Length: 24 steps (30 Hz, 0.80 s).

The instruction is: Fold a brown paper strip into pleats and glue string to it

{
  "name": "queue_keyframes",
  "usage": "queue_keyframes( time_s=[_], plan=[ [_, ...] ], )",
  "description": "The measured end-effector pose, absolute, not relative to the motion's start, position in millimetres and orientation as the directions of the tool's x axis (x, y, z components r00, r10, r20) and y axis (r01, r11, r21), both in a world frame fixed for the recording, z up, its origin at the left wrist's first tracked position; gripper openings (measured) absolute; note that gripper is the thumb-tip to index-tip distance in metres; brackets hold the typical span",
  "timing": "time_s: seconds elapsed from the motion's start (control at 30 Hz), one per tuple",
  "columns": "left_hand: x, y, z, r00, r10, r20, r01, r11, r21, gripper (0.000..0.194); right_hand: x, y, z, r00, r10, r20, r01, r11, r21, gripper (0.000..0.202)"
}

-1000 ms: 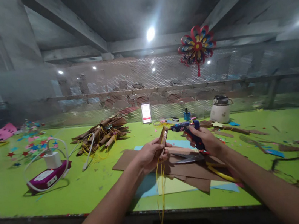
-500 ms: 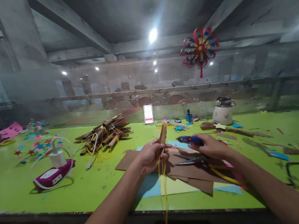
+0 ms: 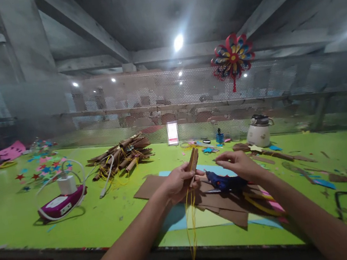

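My left hand is closed around a folded strip of brown cardboard, tilted upward. Loops of yellow string hang from it past the table's front edge. My right hand hovers with fingers stretched out and nothing in them, just above a dark blue glue gun. The glue gun lies on scissors, partly covering them; a blade and the yellow handle still show. Beneath are brown cardboard pieces and a pale yellow sheet.
A pile of brown paper rolls tied with yellow string sits left of centre. Further left stand a purple power strip with a white charger and scattered paper stars. A white jug stands at the back right, with cardboard scraps nearby.
My right hand has let go of the glue gun, which now lies over the scissors. Its fingers are lifted and stretched out. The left hand still holds the cardboard strip.
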<state>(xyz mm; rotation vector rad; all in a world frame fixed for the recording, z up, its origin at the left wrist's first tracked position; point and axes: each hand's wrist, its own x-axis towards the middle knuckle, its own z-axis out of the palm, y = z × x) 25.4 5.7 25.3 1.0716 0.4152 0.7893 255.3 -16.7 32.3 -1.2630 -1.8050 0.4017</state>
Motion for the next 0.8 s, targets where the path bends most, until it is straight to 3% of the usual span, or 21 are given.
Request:
queue_keyframes(
  time_s=[0.13, 0.5, 0.8],
  plan=[
    [26.3, 3.4, 27.2, 0.685, 0.727, 0.041, -0.349, 0.278, 0.895, 0.025, 248.5, -13.8, 42.9, -0.085, 0.852, 0.517, 0.622, 0.450, -0.641, 0.026],
    [27.1, 7.6, 20.9, 0.687, 0.726, 0.042, -0.334, 0.264, 0.905, 0.027, 225.2, -5.3, 39.3, -0.047, 0.897, 0.439, 0.518, 0.397, -0.757, 0.027],
    [27.7, 9.9, 17.8, 0.647, 0.763, 0.014, -0.293, 0.231, 0.928, 0.025, 228.8, -7.7, 26.3, -0.030, 0.873, 0.486, 0.533, 0.425, -0.732, 0.028]
  ],
)
